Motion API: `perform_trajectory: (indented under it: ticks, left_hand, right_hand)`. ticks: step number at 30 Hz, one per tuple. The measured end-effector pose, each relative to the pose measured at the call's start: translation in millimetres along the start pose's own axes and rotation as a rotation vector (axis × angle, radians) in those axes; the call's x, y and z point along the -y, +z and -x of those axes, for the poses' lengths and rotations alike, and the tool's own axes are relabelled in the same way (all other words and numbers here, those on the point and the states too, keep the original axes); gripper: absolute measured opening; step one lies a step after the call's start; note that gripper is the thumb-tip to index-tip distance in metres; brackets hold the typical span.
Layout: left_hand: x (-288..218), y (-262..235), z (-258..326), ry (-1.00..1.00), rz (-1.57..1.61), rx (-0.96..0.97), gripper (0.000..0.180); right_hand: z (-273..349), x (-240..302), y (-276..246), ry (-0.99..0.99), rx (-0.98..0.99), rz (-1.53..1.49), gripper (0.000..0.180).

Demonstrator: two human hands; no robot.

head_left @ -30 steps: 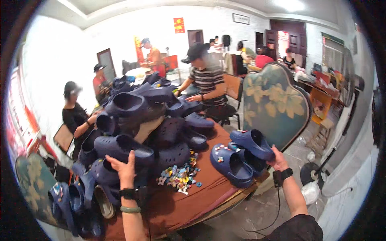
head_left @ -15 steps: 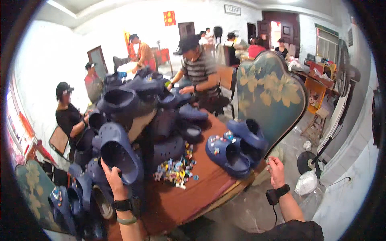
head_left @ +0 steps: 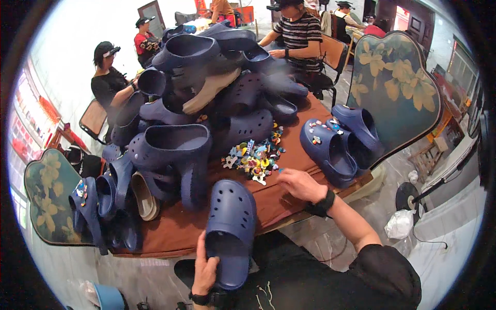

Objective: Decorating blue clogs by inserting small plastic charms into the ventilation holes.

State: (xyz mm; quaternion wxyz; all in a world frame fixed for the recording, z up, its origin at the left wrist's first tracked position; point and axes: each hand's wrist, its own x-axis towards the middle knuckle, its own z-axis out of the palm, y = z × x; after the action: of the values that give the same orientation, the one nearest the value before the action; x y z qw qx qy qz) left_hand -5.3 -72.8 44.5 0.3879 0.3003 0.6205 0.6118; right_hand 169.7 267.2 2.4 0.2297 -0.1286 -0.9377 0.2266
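My left hand (head_left: 205, 268) grips the heel end of a navy blue clog (head_left: 231, 227) that lies toe-away over the front edge of the brown-covered table (head_left: 181, 230). My right hand (head_left: 299, 184), with a black band at the wrist, rests on the table beside a heap of small colourful shoe charms (head_left: 254, 156), fingers curled toward them. Whether it holds a charm I cannot tell. A tall pile of navy clogs (head_left: 206, 93) rises behind the charms.
Two decorated clogs (head_left: 338, 144) lie at the table's right edge, by a floral chair back (head_left: 395, 88). More clogs (head_left: 108, 201) hang off the left side near another floral chair (head_left: 49, 196). Several people sit behind the pile. A fan (head_left: 408, 194) stands on the floor.
My left hand pulled one clog off the pile down to the table's front edge. My right hand left the decorated pair at the right and came to the charm heap.
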Motion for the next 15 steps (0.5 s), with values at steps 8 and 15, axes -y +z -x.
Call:
perform_trajectory:
  ticks: [8, 15]
  left_hand:
    - [46.2, 12.0, -15.0, 0.169, -0.401, -0.033, 0.063]
    - [41.0, 25.5, -15.3, 0.141, -0.575, -0.176, 0.057]
  right_hand:
    - [-69.0, -12.7, 69.1, 0.105, -0.037, 0.264, 0.024]
    - [-67.9, -21.5, 84.9, 0.067, -0.169, 0.185, 0.023]
